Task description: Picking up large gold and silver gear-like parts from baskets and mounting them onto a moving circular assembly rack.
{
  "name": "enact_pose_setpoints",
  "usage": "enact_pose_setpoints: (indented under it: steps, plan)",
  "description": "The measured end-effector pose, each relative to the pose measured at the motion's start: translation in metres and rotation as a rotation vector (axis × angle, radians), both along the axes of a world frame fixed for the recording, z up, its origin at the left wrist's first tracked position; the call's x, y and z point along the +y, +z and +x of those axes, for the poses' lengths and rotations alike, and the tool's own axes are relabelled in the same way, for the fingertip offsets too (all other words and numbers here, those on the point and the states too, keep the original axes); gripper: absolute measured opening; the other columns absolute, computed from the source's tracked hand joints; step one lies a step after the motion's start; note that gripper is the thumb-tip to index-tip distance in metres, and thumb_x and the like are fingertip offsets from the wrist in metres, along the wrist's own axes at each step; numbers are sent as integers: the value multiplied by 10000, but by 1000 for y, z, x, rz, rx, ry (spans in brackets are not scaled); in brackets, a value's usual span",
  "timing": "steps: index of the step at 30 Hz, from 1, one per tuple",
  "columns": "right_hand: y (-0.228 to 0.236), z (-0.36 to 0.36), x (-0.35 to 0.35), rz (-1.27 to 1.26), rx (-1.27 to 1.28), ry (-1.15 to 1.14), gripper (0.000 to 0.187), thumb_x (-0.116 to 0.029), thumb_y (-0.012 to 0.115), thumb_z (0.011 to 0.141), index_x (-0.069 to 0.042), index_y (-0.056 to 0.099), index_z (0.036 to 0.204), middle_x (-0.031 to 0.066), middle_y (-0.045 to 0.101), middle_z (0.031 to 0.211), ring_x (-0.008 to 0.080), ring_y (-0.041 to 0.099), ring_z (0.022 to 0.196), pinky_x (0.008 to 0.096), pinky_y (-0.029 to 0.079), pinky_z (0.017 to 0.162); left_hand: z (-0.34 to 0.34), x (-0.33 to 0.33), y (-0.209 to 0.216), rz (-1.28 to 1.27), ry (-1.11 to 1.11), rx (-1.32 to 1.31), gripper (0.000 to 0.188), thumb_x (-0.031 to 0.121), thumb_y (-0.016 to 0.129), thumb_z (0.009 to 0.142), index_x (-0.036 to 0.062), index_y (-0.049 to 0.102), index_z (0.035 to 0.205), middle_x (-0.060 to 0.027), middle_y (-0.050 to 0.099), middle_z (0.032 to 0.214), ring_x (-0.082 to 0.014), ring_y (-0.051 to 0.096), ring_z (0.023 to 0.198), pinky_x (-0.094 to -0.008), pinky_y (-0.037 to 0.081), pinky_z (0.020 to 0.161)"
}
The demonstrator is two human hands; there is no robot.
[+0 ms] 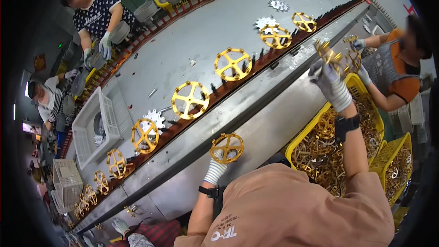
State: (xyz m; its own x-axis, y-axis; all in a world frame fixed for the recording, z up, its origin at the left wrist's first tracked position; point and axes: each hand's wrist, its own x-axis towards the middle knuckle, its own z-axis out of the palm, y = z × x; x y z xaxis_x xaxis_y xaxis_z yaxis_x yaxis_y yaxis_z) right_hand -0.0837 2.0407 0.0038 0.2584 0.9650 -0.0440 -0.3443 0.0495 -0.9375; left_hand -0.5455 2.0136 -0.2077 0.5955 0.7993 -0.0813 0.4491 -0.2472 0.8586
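My left hand [218,161], in a striped grey-white glove, is closed on the lower rim of a gold five-spoked wheel [227,148] with a notched edge, held beside the steel ledge. My right hand [330,81], also gloved, is raised over the yellow crate [292,142] on the right. Its fingers are curled at gold wheel pieces [327,53], which are tilted and overlapping. More gold pieces [353,60] are close by, at a co-worker's gloved hands. Similar gold wheels, such as this large one [190,96], stand in a row along the dark conveyor line.
A second yellow crate [383,168] of gold parts stands beside the first. Silver toothed plates [155,120] lie beyond the row on the grey table [169,50]. A white crate [87,142] is at the left. Co-workers stand across the table, at the right and at the lower left.
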Motion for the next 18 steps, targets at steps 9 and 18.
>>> enact_pose_setpoints:
  steps: [9,18]
  plan:
    - [-116,-31,-19,-267,167,-67,229,-160,613,909,-29,529,1079,146,639,1017,257,647,939,384,551,839,81,26,-18,-953,311,-876,365,76,460,927,38,446,1290,-113,551,1243,-237,555,1112,-414,514,909]
    - [-153,65,38,-365,210,-338,275,-233,602,922,-101,476,1128,99,652,950,276,665,891,377,564,704,119,45,22,111,12,80,317,104,589,864,42,569,1174,-95,624,1128,-212,602,1020,-355,529,842]
